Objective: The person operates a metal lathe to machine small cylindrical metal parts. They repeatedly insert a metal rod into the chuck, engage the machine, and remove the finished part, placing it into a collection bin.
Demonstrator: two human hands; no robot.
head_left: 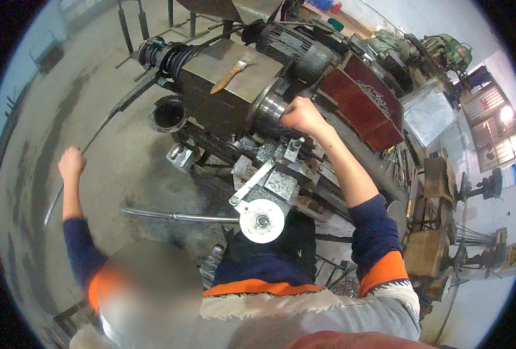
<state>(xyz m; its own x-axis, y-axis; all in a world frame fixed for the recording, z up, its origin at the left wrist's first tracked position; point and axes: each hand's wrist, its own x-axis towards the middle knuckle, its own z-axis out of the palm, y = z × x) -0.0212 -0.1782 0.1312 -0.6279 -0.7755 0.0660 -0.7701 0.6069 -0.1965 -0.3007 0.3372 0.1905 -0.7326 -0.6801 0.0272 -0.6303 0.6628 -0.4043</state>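
Reaching out to the left, my left hand is closed around a long metal lever that runs up to the spindle end of a small lathe. My right hand is closed in front of the lathe's shiny round chuck; whatever its fingers hold there is hidden. Just below that hand stands the tool post on the carriage, strewn with metal chips. A pale round handwheel faces me near my waist. On the flat headstock cover lies a wooden-handled brush.
A red-brown metal box holding chips stands behind the lathe, by an electric motor. A silvery sheet-metal box is farther right. Low at left, a long bar juts out beside the handwheel. Bench machines line the right wall.
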